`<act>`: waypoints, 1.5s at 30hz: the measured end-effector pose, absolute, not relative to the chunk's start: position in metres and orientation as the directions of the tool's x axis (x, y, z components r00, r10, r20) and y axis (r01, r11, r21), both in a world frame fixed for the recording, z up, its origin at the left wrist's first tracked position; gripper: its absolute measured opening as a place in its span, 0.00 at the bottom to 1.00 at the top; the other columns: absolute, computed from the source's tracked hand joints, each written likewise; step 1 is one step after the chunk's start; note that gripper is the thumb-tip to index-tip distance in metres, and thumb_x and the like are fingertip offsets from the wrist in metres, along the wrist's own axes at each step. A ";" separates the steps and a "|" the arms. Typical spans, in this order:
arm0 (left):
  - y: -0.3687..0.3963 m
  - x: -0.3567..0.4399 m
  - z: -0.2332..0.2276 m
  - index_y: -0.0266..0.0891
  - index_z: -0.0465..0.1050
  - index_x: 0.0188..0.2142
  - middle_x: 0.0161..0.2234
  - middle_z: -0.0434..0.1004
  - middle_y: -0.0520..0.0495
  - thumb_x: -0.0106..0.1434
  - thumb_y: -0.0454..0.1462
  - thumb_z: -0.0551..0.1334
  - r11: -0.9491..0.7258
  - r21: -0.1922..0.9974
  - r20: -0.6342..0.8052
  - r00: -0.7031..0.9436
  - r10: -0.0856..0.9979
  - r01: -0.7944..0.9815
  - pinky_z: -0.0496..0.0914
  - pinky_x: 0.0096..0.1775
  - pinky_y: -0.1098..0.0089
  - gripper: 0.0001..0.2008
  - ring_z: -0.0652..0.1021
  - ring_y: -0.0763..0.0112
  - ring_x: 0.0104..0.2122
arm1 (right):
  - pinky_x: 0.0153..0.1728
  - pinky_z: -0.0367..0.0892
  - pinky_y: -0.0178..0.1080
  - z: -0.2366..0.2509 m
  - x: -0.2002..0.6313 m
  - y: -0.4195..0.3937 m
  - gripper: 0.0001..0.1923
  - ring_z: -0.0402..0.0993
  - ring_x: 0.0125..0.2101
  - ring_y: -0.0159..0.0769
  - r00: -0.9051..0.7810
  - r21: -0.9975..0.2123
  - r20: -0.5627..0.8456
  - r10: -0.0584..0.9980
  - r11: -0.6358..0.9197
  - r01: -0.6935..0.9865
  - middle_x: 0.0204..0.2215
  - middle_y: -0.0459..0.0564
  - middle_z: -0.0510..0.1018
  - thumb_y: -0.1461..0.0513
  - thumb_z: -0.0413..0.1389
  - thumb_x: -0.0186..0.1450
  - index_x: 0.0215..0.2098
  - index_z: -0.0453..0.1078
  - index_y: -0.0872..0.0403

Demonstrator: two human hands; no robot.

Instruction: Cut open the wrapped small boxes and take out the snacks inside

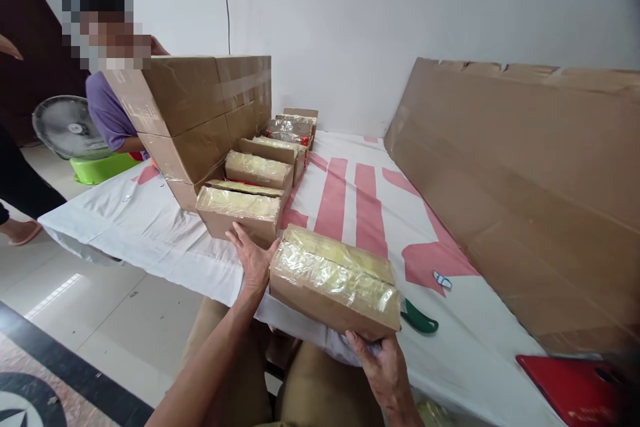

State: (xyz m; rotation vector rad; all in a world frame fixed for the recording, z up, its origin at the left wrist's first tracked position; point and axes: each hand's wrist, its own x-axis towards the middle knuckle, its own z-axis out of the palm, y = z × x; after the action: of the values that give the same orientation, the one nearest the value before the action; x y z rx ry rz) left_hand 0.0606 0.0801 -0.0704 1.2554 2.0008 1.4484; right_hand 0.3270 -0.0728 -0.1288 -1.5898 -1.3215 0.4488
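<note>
A long cardboard box (335, 310) lies at the table's near edge, its top covered in shiny clear wrap over a pale yellow layer. My right hand (383, 363) grips its lower right corner, thumb on the front face and the other fingers partly hidden. At its left end is my left hand (253, 260), fingers spread, the thumb side against this box. Its fingertips reach the front of a similar wrapped box (240, 213) to the left. A green handle (420, 317) sticks out beside the right end of the near box; whatever it belongs to is hidden.
Stacked closed cartons (195, 107) stand at the left, with a row of wrapped boxes (260, 167) beside them. A big cardboard sheet (520, 193) leans along the right. A red phone-like object (575, 387) lies near right. Beyond the cartons are a person (113, 107) and a fan (73, 127).
</note>
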 end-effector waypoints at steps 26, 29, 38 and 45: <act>0.013 0.026 -0.067 0.37 0.70 0.63 0.63 0.74 0.33 0.72 0.58 0.50 -0.149 0.968 0.200 -0.260 0.945 0.201 0.69 0.64 0.52 0.34 0.74 0.50 0.63 | 0.44 0.76 0.51 -0.101 0.297 -0.044 0.26 0.80 0.41 0.54 0.205 -0.715 0.354 0.912 0.123 0.688 0.39 0.60 0.83 0.41 0.58 0.61 0.42 0.73 0.53; -0.003 0.036 -0.068 0.39 0.73 0.61 0.62 0.76 0.38 0.74 0.57 0.47 -0.214 0.963 0.242 -0.173 0.955 0.166 0.67 0.65 0.55 0.32 0.73 0.53 0.64 | 0.42 0.75 0.49 -0.104 0.293 -0.046 0.25 0.80 0.39 0.52 0.211 -0.654 0.380 0.901 0.100 0.750 0.38 0.59 0.83 0.42 0.57 0.62 0.42 0.73 0.53; 0.000 0.042 -0.094 0.40 0.72 0.52 0.50 0.79 0.39 0.72 0.56 0.51 -0.256 0.951 0.288 -0.192 0.938 0.174 0.70 0.57 0.55 0.25 0.77 0.54 0.52 | 0.43 0.73 0.48 -0.110 0.289 -0.046 0.26 0.79 0.41 0.52 0.232 -0.607 0.407 0.884 0.072 0.792 0.39 0.59 0.83 0.42 0.56 0.62 0.44 0.73 0.54; 0.001 0.045 -0.103 0.41 0.73 0.47 0.45 0.79 0.42 0.71 0.57 0.52 -0.273 0.940 0.321 -0.257 0.912 0.204 0.70 0.53 0.56 0.24 0.77 0.55 0.48 | 0.45 0.73 0.48 -0.113 0.289 -0.046 0.25 0.79 0.43 0.52 0.225 -0.609 0.402 0.888 0.076 0.789 0.41 0.59 0.83 0.44 0.57 0.62 0.46 0.74 0.54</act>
State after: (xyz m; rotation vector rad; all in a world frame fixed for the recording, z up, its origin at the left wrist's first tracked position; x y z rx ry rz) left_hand 0.0452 0.0013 -0.1034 1.4140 1.3933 1.5807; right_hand 0.2889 -0.0465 -0.1125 -1.7179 -1.5726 0.1586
